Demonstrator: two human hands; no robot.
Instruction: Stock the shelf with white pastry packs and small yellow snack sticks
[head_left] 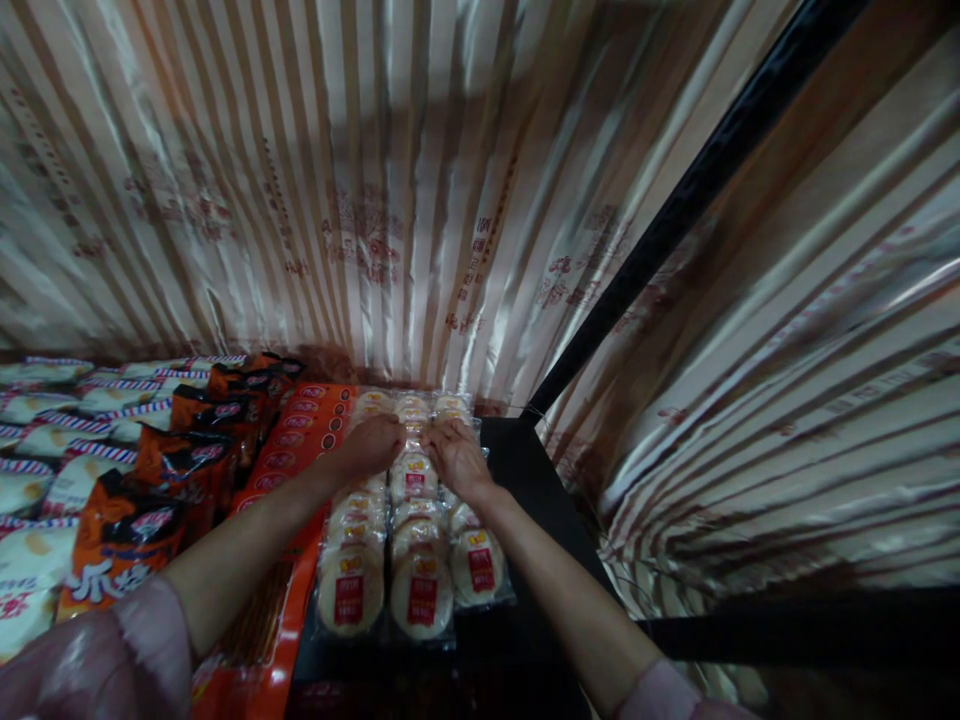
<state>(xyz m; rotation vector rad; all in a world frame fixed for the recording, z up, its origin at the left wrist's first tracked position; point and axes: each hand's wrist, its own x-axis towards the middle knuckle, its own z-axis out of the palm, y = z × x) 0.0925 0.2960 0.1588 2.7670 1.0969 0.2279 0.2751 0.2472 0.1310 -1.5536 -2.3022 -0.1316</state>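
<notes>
My left hand (376, 444) is closed, its fingertips pinching the left edge of a clear packet of round, pale flat cakes (413, 434). From the other side my right hand (456, 452) grips the same packet, fingers bent over it. Much of this packet hides under the fingers. Around both hands lie more packets of round cakes (422, 596), overlapping in three rows that run away from me. Each wears a red and yellow label.
Left of the cakes are large orange-red packs (279, 462), orange and black pouches (124, 535) and white packets with striped edges (34, 550). Under the cakes is a black tabletop (517, 470). A black pole (697, 180) slants up at right. Shiny printed curtains (420, 150) hang behind.
</notes>
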